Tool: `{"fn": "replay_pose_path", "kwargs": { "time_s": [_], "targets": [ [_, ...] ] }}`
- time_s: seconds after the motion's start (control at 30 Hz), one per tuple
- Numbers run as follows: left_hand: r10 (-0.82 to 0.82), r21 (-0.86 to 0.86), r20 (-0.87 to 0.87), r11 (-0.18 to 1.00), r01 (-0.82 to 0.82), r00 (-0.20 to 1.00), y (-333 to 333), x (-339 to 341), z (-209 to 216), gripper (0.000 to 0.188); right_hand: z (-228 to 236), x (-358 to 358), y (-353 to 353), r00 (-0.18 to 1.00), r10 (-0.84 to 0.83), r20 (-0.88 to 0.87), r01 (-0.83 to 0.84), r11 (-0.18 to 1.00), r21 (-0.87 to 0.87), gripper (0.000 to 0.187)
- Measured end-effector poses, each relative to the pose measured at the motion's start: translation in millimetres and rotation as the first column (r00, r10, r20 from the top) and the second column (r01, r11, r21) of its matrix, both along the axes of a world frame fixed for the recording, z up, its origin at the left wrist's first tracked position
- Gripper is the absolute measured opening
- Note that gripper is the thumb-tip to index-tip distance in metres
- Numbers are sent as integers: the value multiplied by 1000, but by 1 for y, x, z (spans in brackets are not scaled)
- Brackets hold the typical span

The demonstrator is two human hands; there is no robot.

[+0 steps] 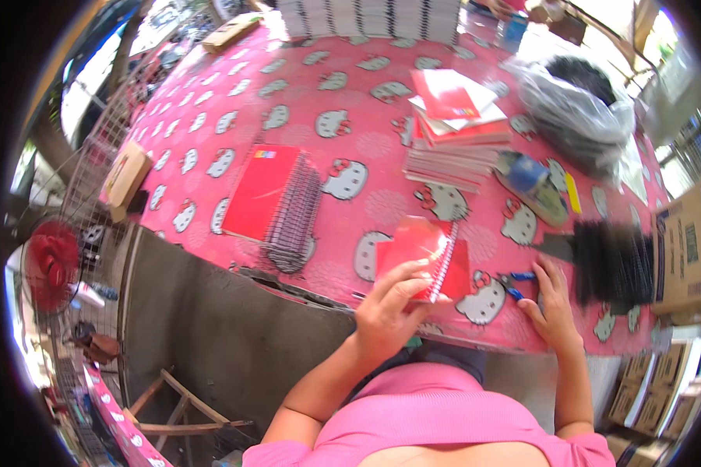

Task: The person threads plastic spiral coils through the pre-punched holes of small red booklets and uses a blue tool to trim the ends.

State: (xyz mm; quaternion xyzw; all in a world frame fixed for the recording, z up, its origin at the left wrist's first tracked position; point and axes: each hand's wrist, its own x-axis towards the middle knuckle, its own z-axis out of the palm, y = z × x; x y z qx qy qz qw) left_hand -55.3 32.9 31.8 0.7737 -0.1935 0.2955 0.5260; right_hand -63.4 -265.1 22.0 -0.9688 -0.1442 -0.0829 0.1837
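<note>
My left hand [397,302] is closed on a small red spiral notebook [419,247], thumb on its cover, near the table's front edge. White wire coil runs down the notebook's right side. Flat under it lies another red cover [459,274]. My right hand [554,305] rests on the table with thumb and fingers apart, right beside the blue handles of small pliers [517,285]. Its fingertips are close to the handles; whether they touch, I cannot tell. Farther left is a stack of red spiral notebooks [266,191]. Unbound red-covered booklets [452,140] are piled toward the back.
Black wire coils [614,265] sit at the right by a cardboard box [687,241]. Behind them are a clear plastic bag [576,109] with dark contents and a tape roll [528,175]. Tall paper stacks [370,19] line the table's far edge. A wooden block [128,175] stands at the left edge.
</note>
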Motion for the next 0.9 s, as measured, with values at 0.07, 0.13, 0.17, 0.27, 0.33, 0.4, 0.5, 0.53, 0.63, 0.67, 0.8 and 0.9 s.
{"fn": "replay_pose_path", "kwargs": {
  "time_s": [0.07, 0.13, 0.17, 0.27, 0.33, 0.4, 0.5, 0.53, 0.63, 0.67, 0.8, 0.9],
  "targets": [
    [-58, -3, 26, 998, 58, 998, -1, 4, -4, 28, 4, -4, 9, 998, 16, 56, -12, 998, -63, 61],
    [-82, 9, 69, 997, 81, 994, -2, 6, -3, 26, -6, -7, 8, 997, 51, 61, -47, 997, -67, 57],
    [-76, 22, 93, 997, 74, 993, -2, 8, -2, 26, -12, -8, 9, 996, 34, 84, -39, 997, 60, 50],
    [-57, 94, 124, 995, 46, 991, -1, 12, 5, 26, 21, -9, 47, 987, 152, 42, -156, 897, 414, 46],
    [-44, 121, 123, 992, 29, 991, 0, 13, 8, 26, 49, -7, 75, 966, 231, 114, -257, 884, 390, 46],
    [-40, 50, 90, 998, 36, 995, -3, 11, 9, 28, 56, -4, 89, 954, 258, 153, -298, 875, 382, 46],
    [-44, -53, 37, 998, 46, 998, -3, 10, 9, 30, 54, 0, 99, 961, 249, 123, -278, 857, 435, 43],
    [-48, -87, 20, 995, 49, 999, -3, 10, 9, 30, 54, 2, 98, 957, 288, -31, -221, 796, 563, 41],
    [-46, 21, 72, 999, 45, 996, -1, 9, 9, 28, 42, 6, 93, 673, 558, -485, 287, 407, 867, 32],
    [-47, 55, 127, 998, 40, 991, 2, 10, 9, 26, 37, 13, 91, 522, 719, -459, 418, 253, 872, 30],
    [-52, 149, 252, 989, 15, 966, 16, 19, 17, 20, 60, 9, 95, 605, 595, -529, 327, 420, 847, 31],
    [257, -251, 187, 946, -206, 948, 42, 27, 42, 18, 59, 10, 87, 988, 151, -35, -107, 827, 551, 38]
  ]
}}
